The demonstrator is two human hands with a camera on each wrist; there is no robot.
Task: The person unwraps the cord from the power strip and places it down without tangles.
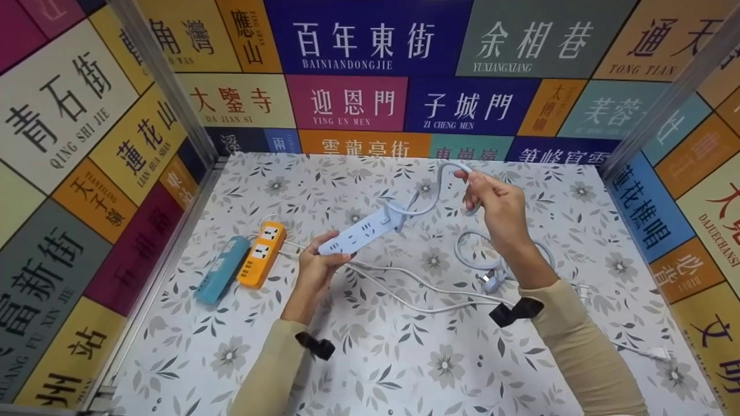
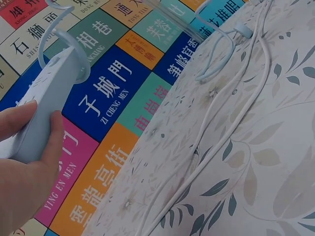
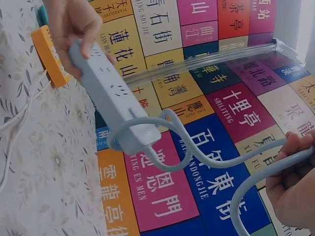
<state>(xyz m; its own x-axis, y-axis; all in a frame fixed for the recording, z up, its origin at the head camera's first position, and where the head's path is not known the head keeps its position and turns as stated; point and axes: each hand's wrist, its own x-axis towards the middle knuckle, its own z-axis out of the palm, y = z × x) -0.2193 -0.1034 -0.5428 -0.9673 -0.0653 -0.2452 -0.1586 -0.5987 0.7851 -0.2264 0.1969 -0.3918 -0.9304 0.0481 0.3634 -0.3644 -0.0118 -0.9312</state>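
My left hand [image 1: 319, 264] grips one end of a pale blue power strip [image 1: 361, 232], thumb on the socket face, holding it tilted above the table. From the strip's far end comes its pale blue cord [image 1: 437, 193], and in the right wrist view a loop of that cord [image 3: 142, 120] passes around the end of the strip. Up and to the right, my right hand [image 1: 502, 212] holds the cord between curled fingers. Below that hand, more cord lies coiled on the table by a plug [image 1: 490, 281] with metal prongs.
An orange power strip [image 1: 252, 269] and a teal power strip [image 1: 222, 268] lie side by side on the left of the flowered tabletop [image 1: 231, 358]. White cords [image 1: 416, 276] run right, where a white plug [image 1: 659, 352] lies. Printed panels [image 1: 358, 104] wall the back and sides.
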